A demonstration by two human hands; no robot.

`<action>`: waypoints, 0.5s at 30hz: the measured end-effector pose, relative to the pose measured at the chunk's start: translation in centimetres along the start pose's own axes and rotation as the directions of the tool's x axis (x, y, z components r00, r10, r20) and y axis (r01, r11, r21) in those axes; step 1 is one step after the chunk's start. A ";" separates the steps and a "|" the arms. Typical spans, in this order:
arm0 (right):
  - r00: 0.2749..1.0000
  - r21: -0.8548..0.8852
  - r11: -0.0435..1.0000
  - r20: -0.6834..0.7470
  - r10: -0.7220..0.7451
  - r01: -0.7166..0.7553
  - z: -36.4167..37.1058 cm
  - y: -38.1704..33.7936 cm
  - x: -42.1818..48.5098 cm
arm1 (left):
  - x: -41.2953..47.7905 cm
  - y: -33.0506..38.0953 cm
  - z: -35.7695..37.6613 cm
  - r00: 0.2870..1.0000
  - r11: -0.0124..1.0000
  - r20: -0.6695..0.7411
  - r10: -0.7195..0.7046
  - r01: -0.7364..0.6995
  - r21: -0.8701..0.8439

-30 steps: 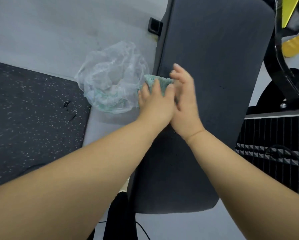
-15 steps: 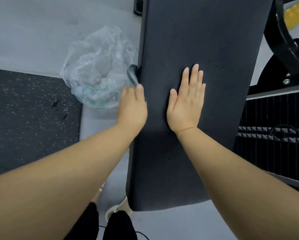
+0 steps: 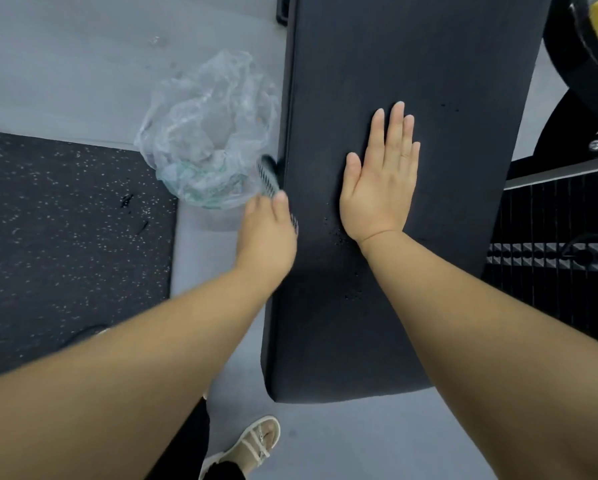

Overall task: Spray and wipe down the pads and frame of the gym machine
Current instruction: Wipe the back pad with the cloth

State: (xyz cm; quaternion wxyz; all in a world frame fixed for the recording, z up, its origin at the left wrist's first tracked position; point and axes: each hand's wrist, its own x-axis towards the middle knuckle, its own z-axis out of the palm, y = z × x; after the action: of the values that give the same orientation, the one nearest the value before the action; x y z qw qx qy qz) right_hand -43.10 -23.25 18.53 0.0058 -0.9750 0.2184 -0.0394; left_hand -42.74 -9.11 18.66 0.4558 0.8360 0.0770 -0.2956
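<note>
Head: R hand (image 3: 380, 174) flat on pad (image 3: 394, 46), L hand (image 3: 268, 233) holds cloth (image 3: 268, 174) at edge

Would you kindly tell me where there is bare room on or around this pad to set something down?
Free: the pad beyond the right hand, its near end between the forearms, and the speckled mat at left. Crowded: the pad's left edge, where the left hand and plastic bag sit close.

grey floor (image 3: 82, 64); black speckled rubber mat (image 3: 65, 220) left; crumpled clear plastic bag (image 3: 204, 133) on floor.
</note>
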 end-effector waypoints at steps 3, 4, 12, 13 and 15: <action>1.000 -0.008 1.000 0.021 0.016 -0.016 -0.2 -0.1 0.0 | -4.9 -4.2 0.4 0.987 0.988 0.074 -0.145 0.149 -0.051; 0.999 -0.009 1.000 0.032 0.020 -0.020 -0.4 -0.1 0.0 | -5.4 -4.2 0.3 0.985 0.984 0.075 -0.155 0.161 -0.075; 0.989 0.192 0.981 0.133 -0.063 0.037 -1.3 0.1 -7.9 | 0.3 0.4 0.9 0.998 0.999 -0.047 0.047 -0.048 -0.009; 0.986 0.217 0.975 0.143 -0.085 0.052 -1.3 0.4 -9.3 | -0.9 -1.2 1.5 0.999 0.998 -0.034 0.041 -0.039 0.040; 0.981 0.266 0.962 0.165 -0.100 0.053 -1.2 0.6 -11.2 | -4.3 -4.4 2.0 1.000 0.996 0.019 -0.019 0.017 0.085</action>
State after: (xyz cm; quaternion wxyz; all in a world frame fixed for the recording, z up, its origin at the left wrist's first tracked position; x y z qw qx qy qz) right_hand -53.50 -18.98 18.87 0.1519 -0.9731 0.1720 0.0189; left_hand -48.85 -7.61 17.13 0.4178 0.8509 0.0673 -0.3111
